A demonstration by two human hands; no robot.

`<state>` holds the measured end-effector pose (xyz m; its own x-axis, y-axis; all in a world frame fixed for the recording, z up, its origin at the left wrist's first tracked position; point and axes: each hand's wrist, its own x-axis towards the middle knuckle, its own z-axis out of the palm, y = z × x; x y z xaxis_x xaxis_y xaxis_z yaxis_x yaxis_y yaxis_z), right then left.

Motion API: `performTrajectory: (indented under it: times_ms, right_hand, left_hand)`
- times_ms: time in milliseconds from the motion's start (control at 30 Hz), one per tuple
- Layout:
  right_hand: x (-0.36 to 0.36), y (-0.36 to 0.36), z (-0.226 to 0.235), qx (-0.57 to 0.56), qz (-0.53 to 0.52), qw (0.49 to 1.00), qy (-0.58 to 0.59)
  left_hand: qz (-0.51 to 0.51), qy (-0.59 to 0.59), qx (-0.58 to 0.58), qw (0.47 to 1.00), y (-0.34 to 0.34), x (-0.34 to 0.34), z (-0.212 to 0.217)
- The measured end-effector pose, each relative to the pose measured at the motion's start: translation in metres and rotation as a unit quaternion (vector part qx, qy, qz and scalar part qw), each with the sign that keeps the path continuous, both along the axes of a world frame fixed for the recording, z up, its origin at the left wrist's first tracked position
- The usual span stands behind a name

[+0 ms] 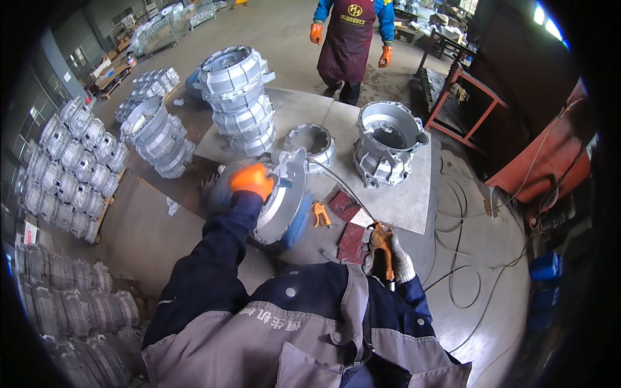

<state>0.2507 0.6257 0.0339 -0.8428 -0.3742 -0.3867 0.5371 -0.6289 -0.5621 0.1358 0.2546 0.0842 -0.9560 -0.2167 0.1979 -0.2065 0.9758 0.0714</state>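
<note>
My left hand, in an orange glove, is closed on the upper edge of a grey cast-metal housing that lies tilted on its side. Something blue shows under the housing's right side. Close to my body on the right, my right hand, in a pale knit glove with dark fingers, is wrapped round an orange air tool with a metal tip pointing toward me. A thin hose meets its far end. An orange air blow gun lies between the two hands, beside dark red blocks.
Ahead stand a tall housing stack, a ring-shaped casting and another housing on a metal-topped table. Several housings fill pallets at left. A person in an apron stands beyond. Hoses loop across the right floor.
</note>
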Motion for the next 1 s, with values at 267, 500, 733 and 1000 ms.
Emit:
performTrajectory:
  times_ms: [267,500,733,1000]
  right_hand:
    - [0.000,-0.006,0.007,0.000,0.006,1.000,0.016]
    - [0.001,-0.008,0.002,-0.021,-0.005,0.999,0.036]
    - [0.003,-0.007,-0.005,0.048,-0.007,0.999,0.000]
    - [0.008,-0.004,0.004,0.029,0.019,0.999,0.020]
  left_hand:
    - [0.001,-0.017,0.007,1.000,-0.001,-0.002,-0.002]
    - [-0.017,0.036,-0.027,0.999,-0.003,-0.006,-0.014]
    - [-0.018,0.026,-0.024,0.999,-0.006,-0.011,-0.021]
    - [0.016,-0.002,-0.051,0.999,0.000,-0.012,-0.014]
